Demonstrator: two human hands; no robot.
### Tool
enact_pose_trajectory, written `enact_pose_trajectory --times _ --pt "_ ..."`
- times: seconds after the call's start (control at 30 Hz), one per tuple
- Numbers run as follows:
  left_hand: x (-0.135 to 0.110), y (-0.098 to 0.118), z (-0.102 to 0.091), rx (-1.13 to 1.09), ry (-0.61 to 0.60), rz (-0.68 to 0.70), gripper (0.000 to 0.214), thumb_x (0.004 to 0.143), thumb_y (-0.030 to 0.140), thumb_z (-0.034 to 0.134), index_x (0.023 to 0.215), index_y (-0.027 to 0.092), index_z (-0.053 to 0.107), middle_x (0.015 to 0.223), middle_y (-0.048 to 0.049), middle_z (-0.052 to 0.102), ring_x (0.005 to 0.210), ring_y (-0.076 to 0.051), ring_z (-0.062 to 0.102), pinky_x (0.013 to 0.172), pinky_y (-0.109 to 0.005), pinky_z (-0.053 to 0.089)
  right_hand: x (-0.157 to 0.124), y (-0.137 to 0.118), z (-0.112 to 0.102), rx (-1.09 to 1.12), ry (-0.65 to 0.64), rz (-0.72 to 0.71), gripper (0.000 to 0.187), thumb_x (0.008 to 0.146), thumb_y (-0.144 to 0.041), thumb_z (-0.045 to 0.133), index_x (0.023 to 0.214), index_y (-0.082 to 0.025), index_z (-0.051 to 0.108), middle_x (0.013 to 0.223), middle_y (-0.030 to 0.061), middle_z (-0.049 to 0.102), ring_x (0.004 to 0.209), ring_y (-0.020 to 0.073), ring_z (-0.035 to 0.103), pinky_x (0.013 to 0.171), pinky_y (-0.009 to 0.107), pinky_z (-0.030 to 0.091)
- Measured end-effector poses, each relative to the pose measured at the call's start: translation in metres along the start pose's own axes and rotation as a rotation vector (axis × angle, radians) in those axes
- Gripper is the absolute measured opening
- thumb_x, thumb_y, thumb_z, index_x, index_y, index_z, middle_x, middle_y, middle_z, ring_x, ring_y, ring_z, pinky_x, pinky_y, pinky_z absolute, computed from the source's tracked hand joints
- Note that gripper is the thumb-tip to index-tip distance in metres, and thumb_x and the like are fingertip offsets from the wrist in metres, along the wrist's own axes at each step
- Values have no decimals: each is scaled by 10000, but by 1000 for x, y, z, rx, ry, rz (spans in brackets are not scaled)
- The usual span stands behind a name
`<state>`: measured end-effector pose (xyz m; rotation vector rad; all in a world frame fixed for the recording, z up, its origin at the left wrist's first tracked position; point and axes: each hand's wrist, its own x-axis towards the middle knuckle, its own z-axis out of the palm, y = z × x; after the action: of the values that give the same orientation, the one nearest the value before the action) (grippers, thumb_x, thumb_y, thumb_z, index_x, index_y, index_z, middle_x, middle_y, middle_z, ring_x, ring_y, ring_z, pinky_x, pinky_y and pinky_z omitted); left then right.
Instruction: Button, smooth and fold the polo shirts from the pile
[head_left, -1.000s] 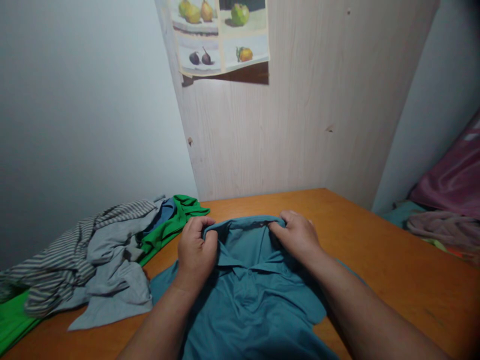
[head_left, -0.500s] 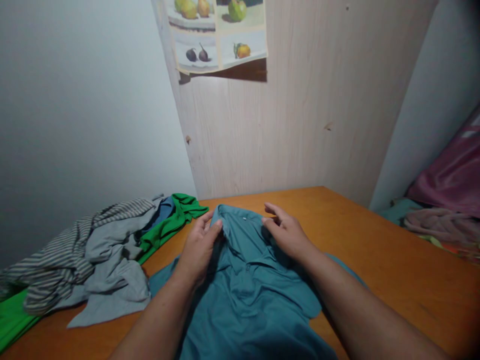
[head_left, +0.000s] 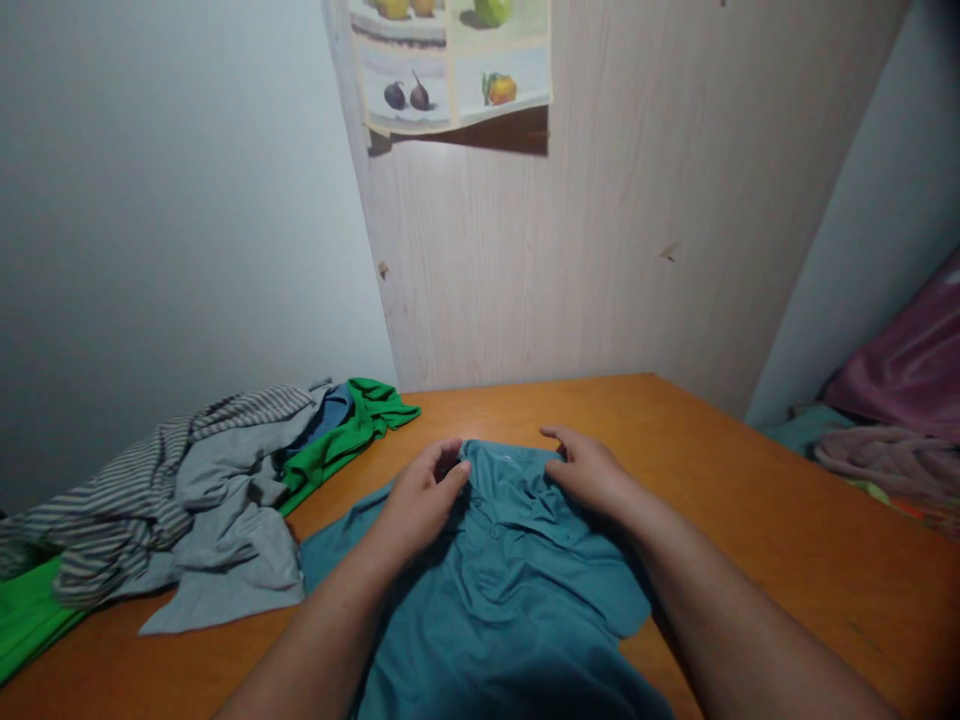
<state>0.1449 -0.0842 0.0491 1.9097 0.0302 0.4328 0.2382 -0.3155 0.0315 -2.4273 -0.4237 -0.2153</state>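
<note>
The teal polo shirt (head_left: 491,625) is spread, rumpled, on the surface (head_left: 727,470). Its collar (head_left: 514,456) could be left creased by uneven support: the right hand's (head_left: 589,472) fingers are parted; whether it is pinched by the left hand's (head_left: 420,495) cannot be told.

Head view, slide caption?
Left hand and right hand at collar of teal shirt on table; clothes heaped at left.

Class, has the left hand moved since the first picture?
Yes: the left hand has moved rightward, judged against the far corner of the table.
</note>
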Motion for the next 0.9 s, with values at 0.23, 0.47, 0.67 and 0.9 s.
enact_pose_trajectory --times 0.23,0.47,0.67,0.9 --pt "-6 4 -2 158 -101 81 165 857 373 585 840 218 637 687 9 598 629 -152 556 585 -259 430 8 2 5 403 265 -54 527 909 -413 574 1365 -150 599 1130 118 718 953 209 695 852 324 527" --pt "-11 4 3 379 -308 153 181 876 344 559 769 223 641 692 0 616 629 -162 551 559 -258 374 -1 -3 -30 -99 123 140 535 928 -552 530 1296 -193 677 1057 144 753 1011 310 699 865 408 505" --pt "-19 2 7 491 -466 265 176 893 358 585 923 239 711 902 -37 673 846 -212 608 740 -295 458 -5 5 -30 -324 -118 137 681 815 -593 651 1352 -175 645 1189 204 717 1101 385 660 881 458 492" --pt "-26 -1 10 545 -578 335 275 878 346 651 1126 271 742 1051 -72 676 1021 -260 600 931 -355 448 4 3 -21 367 -87 195 523 791 -224 601 1310 -167 627 829 55 736 624 177 646 580 273 489"
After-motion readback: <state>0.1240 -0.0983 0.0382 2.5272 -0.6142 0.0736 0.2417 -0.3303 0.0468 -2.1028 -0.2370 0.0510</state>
